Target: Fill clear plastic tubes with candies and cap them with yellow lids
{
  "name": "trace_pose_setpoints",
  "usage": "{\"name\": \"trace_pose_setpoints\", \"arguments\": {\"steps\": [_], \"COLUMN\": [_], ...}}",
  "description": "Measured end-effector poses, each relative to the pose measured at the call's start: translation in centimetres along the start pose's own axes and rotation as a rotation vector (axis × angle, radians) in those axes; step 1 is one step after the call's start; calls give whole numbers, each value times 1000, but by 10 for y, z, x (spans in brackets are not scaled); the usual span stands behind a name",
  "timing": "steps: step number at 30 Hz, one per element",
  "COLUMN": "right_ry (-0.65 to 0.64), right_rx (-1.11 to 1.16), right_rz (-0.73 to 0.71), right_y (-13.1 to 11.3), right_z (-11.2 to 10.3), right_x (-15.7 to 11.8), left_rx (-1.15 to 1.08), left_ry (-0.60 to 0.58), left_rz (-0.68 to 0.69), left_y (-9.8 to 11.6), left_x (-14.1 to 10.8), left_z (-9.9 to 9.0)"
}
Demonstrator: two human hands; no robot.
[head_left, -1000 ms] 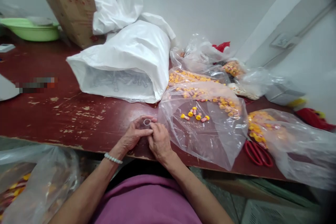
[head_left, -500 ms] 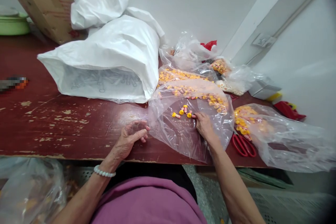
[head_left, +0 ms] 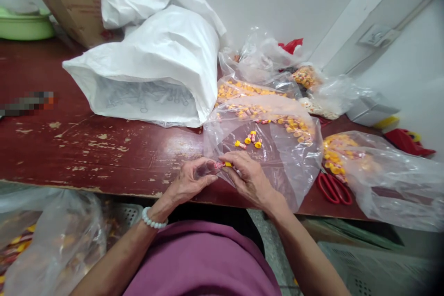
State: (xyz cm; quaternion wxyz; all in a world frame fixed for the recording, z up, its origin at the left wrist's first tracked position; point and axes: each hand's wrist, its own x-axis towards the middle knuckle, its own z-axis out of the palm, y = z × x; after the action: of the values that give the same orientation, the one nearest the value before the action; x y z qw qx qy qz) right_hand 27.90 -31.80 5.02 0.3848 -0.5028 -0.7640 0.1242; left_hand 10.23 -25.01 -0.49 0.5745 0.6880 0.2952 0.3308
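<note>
One red table (head_left: pixel 86 157) bears, clockwise from our hands, one white sack (head_left: pixel 166 55) at eleven o'clock, one clear bag (head_left: pixel 284 157) at two and one pair of red scissors (head_left: pixel 333 188) at three. Our left hand (head_left: pixel 189 180) half curls around one clear tube (head_left: pixel 204 169); our right hand (head_left: pixel 251 180) pinches one yellow-capped vial (head_left: pixel 221 164) at the tube's mouth. Four loose vials (head_left: pixel 253 136) lie toward one o'clock.

The sack (head_left: pixel 163 60) lies left of the plastic bag (head_left: pixel 294 162) on the table (head_left: pixel 86 157).
</note>
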Motion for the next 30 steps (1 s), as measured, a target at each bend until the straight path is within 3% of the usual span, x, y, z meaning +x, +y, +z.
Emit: {"name": "trace_pose_setpoints", "arguments": {"steps": [3,8,12,14,17,20,23,27,30], "right_ry": [11,374,320,339,432,380,343,352,397], "right_rx": [29,141,75,9,-235,-418,-433,-399,-337], "right_rz": [46,296,192,201,388,523,556,575,577], "right_y": [4,14,26,44,88,134,159,162,136], "right_z": [-2,19,40,35,13,-6,-12,-12,-12], "right_x": [3,22,32,30,20,4,-11,-17,-12], "left_rx": [-27,-34,-57,-150,-334,-469,-512,-516,-476], "left_ry": [-8,-55,-54,-6,53,49,11,-6,6], "left_rz": [-18,-118,-104,-160,-219,-222,-234,-243,-241], "left_y": [0,8,12,12,7,0,-3,-2,1], "left_x": [-2,-5,-4,-3,-1,0,0,-1,-1], "left_z": [-1,9,17,16,9,4,4,7,8]}}
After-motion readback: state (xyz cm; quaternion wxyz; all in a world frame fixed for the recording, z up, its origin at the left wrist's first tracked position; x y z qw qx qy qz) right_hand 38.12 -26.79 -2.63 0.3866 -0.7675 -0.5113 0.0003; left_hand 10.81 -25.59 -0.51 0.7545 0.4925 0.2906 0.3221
